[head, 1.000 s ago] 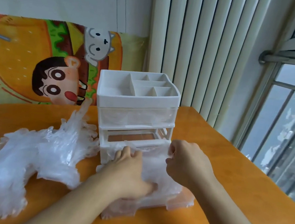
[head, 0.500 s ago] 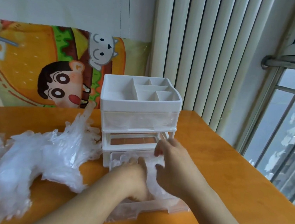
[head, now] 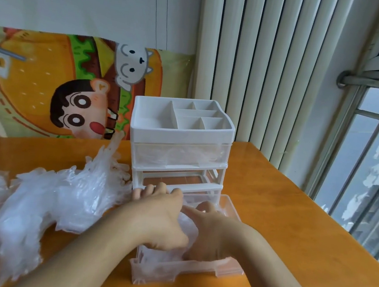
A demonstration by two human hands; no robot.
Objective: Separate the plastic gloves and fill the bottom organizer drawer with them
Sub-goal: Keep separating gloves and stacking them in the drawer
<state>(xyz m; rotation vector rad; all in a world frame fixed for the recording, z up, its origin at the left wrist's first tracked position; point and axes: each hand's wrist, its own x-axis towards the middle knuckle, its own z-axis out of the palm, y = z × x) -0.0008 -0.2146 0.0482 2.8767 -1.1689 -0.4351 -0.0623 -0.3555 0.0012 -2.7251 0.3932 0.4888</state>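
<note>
- The white organizer (head: 180, 140) stands upright on the orange counter (head: 282, 213), with a divided tray on top and 2 drawer slots below it.
- The upper drawer (head: 180, 154) is pushed in, and crumpled clear plastic shows through its front.
- The bottom drawer (head: 183, 270), clear plastic, is pulled well out toward the person and sits on the counter in front of the organizer; its slot behind is open.
- Inside the bottom drawer lies a wad of plastic gloves (head: 186, 225), showing between the 2 hands and through the drawer's front wall.
- The left hand (head: 158, 217) lies palm down over the left part of the drawer, fingers extended toward the organizer's base and resting on the gloves.
- The right hand (head: 208, 235) is in the drawer just beside the left one, its fingers bent down into the gloves; whether it pinches them or only presses cannot be told.
- A large loose pile of gloves (head: 42, 204) spreads over the counter to the left of the organizer, its near edge just beside the left hand.
- A cartoon-printed cushion (head: 72, 87) leans against the wall behind the counter.
- Vertical blinds (head: 275, 65) hang behind the organizer, and a barred window (head: 370, 168) is at the right.
</note>
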